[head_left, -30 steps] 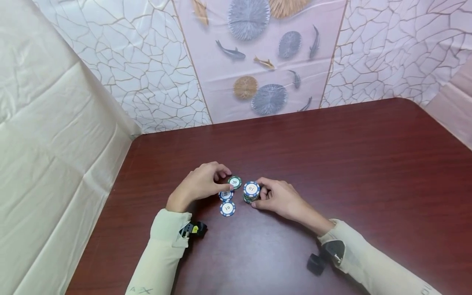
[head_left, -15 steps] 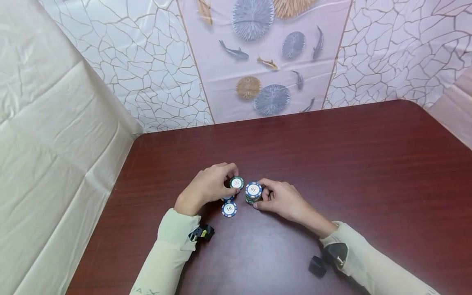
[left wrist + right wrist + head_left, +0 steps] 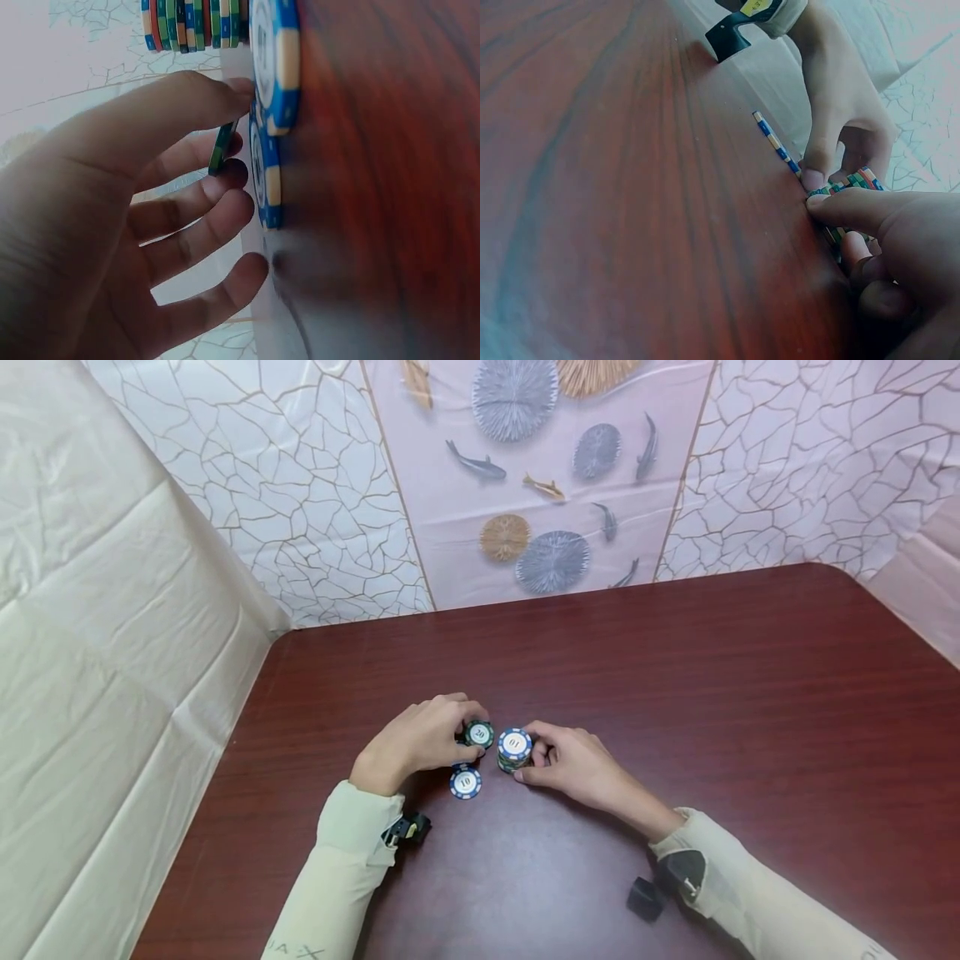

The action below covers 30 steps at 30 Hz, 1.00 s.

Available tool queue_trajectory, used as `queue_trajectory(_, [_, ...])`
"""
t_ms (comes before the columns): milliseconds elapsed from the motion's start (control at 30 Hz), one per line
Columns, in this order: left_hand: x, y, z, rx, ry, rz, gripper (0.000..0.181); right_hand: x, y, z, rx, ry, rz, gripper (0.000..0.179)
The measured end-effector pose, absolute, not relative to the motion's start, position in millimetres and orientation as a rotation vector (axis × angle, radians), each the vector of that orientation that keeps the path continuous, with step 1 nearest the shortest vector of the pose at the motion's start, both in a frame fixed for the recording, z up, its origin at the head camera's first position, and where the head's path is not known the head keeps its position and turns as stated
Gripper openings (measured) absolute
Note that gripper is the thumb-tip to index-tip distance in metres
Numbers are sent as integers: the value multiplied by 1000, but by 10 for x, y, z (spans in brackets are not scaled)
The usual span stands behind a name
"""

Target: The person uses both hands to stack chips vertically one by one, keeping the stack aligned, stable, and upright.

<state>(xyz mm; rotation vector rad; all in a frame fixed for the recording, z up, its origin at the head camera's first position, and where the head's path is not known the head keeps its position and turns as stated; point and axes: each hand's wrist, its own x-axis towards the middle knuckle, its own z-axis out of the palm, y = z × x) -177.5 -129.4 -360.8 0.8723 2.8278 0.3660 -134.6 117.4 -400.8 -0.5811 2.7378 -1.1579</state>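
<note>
My left hand (image 3: 423,737) pinches a green poker chip (image 3: 479,734) marked 20 between thumb and fingers. In the left wrist view this green chip (image 3: 222,150) is tilted, close over two blue chips lying flat. The nearer blue chip (image 3: 466,782), marked 10, shows whole in the head view; the other blue chip (image 3: 264,176) is mostly hidden there under my thumb. Just to the right, my right hand (image 3: 576,766) holds a stack of mixed poker chips (image 3: 514,747) by its side, with a blue 10 chip on top.
A dark red wooden table (image 3: 675,693) bears everything. A patterned cloth (image 3: 322,510) hangs along its far edge, and a pale cloth (image 3: 112,693) drapes down the left side. Black wrist mounts (image 3: 647,897) sit low beside both sleeves.
My left hand has moved slightly right and its fingers have come together on the green chip, covering more of one blue chip. My right hand stays at the stack.
</note>
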Motion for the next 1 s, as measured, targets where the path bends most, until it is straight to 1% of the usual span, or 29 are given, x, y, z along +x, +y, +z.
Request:
queue_trajectory(267, [-1800, -1376, -3576, 888, 2896, 471, 28, -1351, 1168, -3991, -577, 2737, -1154, 36])
queue_trajectory(633, [-1790, -1300, -3470, 1107, 2853, 700, 31, -1361, 1182, -4019, -568, 2739, -1142, 35])
queue_trajectory(1000, [-1738, -1216, -3484, 1135, 2822, 751, 35, -1363, 1152, -4027, -600, 2742, -1149, 30])
